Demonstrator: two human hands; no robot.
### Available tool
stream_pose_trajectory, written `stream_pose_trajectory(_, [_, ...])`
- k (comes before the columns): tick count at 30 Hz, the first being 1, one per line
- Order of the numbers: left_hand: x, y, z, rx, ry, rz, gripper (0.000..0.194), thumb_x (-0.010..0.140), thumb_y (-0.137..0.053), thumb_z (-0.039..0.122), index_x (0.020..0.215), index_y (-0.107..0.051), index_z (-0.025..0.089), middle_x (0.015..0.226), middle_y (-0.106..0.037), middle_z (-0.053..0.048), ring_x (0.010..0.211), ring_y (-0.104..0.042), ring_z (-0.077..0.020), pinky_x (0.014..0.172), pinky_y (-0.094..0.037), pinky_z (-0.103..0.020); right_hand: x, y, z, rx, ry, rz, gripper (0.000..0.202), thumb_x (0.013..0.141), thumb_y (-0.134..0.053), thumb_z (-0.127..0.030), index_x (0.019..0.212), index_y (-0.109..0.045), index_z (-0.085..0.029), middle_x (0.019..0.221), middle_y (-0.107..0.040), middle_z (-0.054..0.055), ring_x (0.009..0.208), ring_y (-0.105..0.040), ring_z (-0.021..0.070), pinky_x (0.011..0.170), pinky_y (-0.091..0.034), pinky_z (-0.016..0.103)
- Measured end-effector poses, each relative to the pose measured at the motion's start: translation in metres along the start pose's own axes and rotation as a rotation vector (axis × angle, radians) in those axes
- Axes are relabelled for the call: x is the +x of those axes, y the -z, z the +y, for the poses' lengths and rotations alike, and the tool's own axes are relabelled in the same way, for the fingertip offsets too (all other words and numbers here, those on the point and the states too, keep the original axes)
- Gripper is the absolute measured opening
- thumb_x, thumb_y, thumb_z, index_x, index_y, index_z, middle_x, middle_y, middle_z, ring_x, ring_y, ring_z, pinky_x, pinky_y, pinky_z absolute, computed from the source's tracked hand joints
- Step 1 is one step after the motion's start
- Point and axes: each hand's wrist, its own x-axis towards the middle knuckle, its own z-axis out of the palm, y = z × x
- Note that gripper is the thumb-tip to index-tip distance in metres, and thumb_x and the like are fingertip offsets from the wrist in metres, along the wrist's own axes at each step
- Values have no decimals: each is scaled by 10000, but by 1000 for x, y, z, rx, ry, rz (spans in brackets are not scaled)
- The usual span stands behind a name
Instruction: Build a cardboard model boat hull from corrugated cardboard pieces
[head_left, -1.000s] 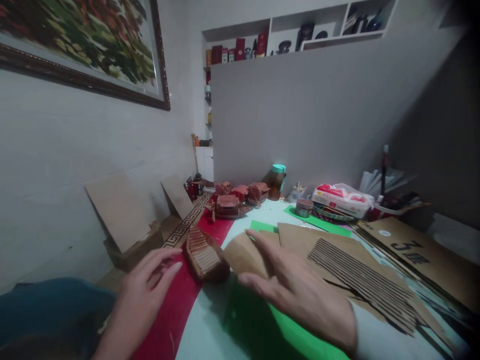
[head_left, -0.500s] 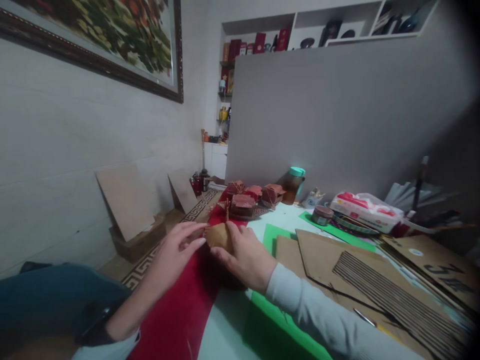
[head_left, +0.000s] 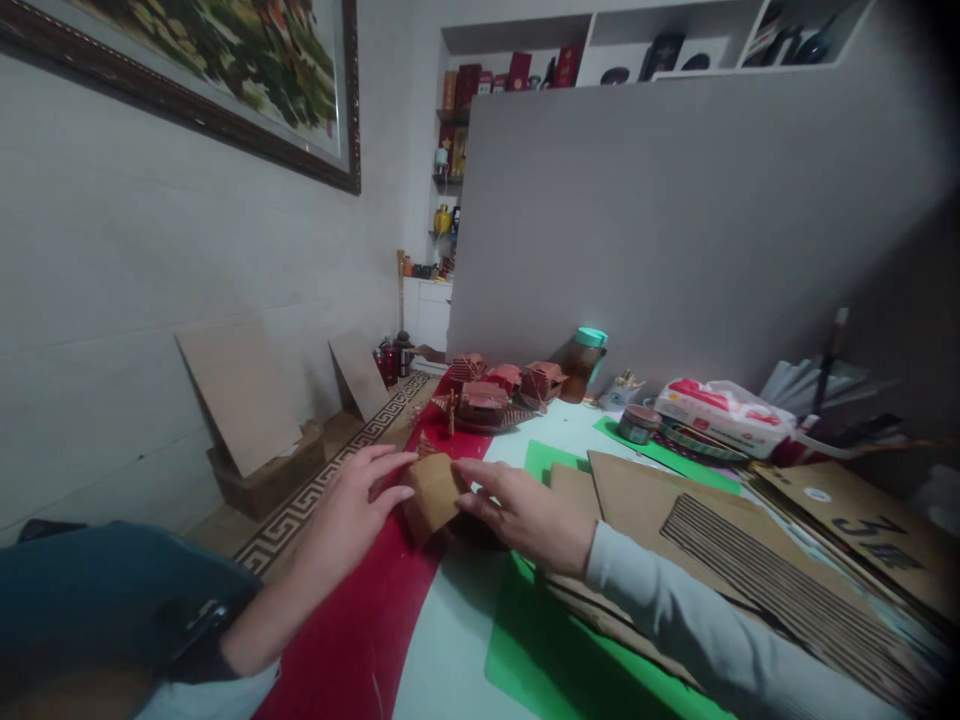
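Note:
A small curved piece of tan cardboard [head_left: 435, 492] is between my two hands, above the red cloth [head_left: 367, 610]. My left hand [head_left: 358, 510] pinches its left side between thumb and fingers. At its right side, my right hand [head_left: 525, 510] grips the edge with thumb and fingertips. A dark shape lies below the piece, partly hidden by my right hand. Just beyond stand several reddish-brown cardboard model boats [head_left: 484, 400], with a small upright post at the near one.
A bottle with a teal lid [head_left: 585, 362], a round jar [head_left: 639, 424] and a tissue pack [head_left: 724, 415] stand farther back. Cardboard sheets [head_left: 637, 500] and a green sheet [head_left: 540, 640] lie at the right. A grey panel [head_left: 637, 230] rises behind.
My right hand has shifted right, uncovering more of the tan piece, which now shows a larger curved face. The cardboard near my right forearm has shifted.

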Motion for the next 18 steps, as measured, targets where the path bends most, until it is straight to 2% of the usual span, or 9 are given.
stream_pose_trajectory(4, [-1, 2, 6, -27, 5, -5, 230, 884, -624, 212, 1109, -652, 176, 1169, -661, -66, 1068, -617, -232, 957, -461, -492, -7, 10, 10, 33, 24, -31, 391, 886, -535, -184, 1272, -595, -167, 1196, -668, 118, 1028, -620, 250, 887, -467, 350])
stream_pose_trajectory(9, [-1, 3, 11, -32, 56, -8, 246, 875, -602, 224, 1107, -671, 185, 1063, -692, -57, 892, -648, -201, 861, -490, -422, -5, 4, 14, 54, 39, -24, 528, 829, -631, -220, 1343, -549, -128, 1178, -680, 135, 1008, -629, 264, 880, -469, 352])
stream_pose_trajectory(14, [-3, 6, 13, -28, 90, 1, 325, 850, -559, 327, 1114, -683, 185, 1011, -681, -74, 823, -632, -217, 815, -484, -383, -2, -1, 20, 60, 48, 2, 419, 836, -625, -219, 1247, -631, -136, 1098, -713, 124, 967, -645, 263, 839, -470, 335])
stream_pose_trajectory(18, [-13, 11, 18, -18, 113, -2, 450, 834, -543, 431, 1195, -629, 175, 1053, -639, -81, 824, -614, -219, 817, -486, -380, -2, 1, 27, 67, 43, 14, 342, 872, -577, -192, 1199, -667, -146, 1094, -722, 124, 967, -659, 254, 816, -470, 311])
